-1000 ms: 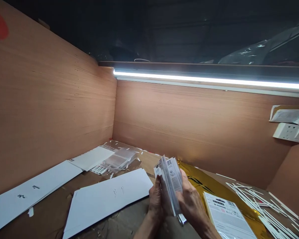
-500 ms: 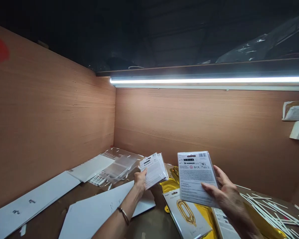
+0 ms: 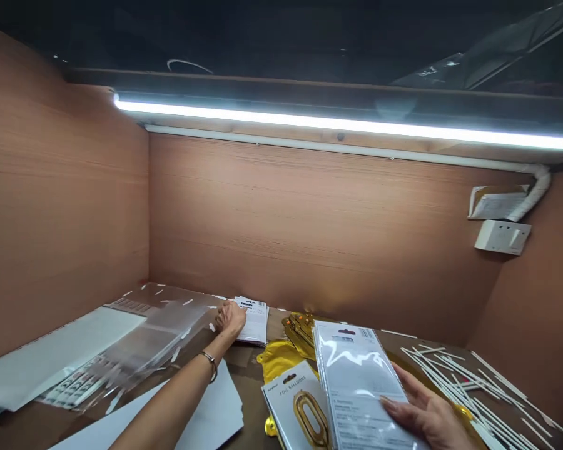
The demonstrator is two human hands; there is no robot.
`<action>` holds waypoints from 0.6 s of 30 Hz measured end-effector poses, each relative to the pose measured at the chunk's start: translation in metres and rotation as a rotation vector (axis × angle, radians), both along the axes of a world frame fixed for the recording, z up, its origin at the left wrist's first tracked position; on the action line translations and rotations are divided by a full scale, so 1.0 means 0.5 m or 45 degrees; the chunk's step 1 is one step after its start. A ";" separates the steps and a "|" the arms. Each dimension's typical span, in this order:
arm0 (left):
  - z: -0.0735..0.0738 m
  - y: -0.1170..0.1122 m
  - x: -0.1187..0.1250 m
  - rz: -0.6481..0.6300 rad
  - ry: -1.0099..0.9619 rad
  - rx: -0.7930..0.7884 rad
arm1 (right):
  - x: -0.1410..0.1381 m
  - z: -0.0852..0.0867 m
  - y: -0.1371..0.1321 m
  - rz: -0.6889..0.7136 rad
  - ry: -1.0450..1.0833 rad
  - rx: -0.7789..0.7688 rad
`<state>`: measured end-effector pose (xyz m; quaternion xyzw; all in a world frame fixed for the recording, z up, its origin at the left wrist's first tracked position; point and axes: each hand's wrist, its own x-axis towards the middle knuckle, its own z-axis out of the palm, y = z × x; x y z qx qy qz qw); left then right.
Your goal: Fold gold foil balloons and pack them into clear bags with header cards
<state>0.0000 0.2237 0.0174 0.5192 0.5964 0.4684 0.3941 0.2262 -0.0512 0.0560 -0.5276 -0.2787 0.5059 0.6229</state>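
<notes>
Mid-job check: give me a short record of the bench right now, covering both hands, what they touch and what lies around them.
left hand: at the edge of the white packet stack, near the back wall; grip unclear
right hand: fingers flat on the clear-sleeved packet
beneath that packet: foil balloon pack, gold foil
left side: clear bags, white sheets
right side: white sticks

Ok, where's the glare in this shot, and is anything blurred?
Head view: the light strip throws a white glare streak across the clear packet under the right hand; the left hand at the small stack looks sharp; the top of the frame is nearly black.
</notes>
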 end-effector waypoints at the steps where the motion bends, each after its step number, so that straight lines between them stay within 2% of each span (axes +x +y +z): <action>1: 0.008 -0.012 0.008 0.009 -0.004 0.044 | 0.000 -0.002 0.002 0.025 0.037 0.003; 2: 0.015 -0.032 0.018 -0.013 -0.072 0.079 | -0.002 -0.004 0.004 0.058 0.095 0.022; 3: 0.021 -0.060 0.031 -0.100 -0.188 0.095 | -0.005 -0.006 0.006 0.095 0.168 0.055; 4: 0.025 -0.096 0.045 -0.258 -0.396 0.073 | -0.011 -0.008 0.008 0.135 0.247 0.097; 6: 0.023 -0.183 0.073 -0.859 -0.891 -0.120 | -0.032 -0.010 0.011 0.201 0.373 0.184; 8: 0.015 -0.275 0.097 -1.103 -0.970 -0.226 | -0.066 -0.011 0.011 0.241 0.424 0.270; 10: 0.014 -0.352 0.110 -1.349 -1.227 -0.335 | -0.109 -0.013 0.005 0.295 0.443 0.335; 12: 0.022 -0.406 0.114 -1.485 -1.392 -0.406 | -0.153 -0.019 -0.010 0.352 0.479 0.360; 14: 0.034 -0.440 0.113 -1.529 -1.442 -0.420 | -0.188 -0.028 -0.032 0.400 0.538 0.346; 16: 0.038 -0.463 0.110 -1.488 -1.439 -0.400 | -0.209 -0.034 -0.057 0.420 0.562 0.327; 17: 0.035 -0.471 0.110 -1.428 -1.438 -0.397 | -0.213 -0.035 -0.069 0.432 0.553 0.320; 18: 0.029 -0.479 0.110 -1.294 -1.455 -0.403 | -0.214 -0.035 -0.079 0.441 0.534 0.317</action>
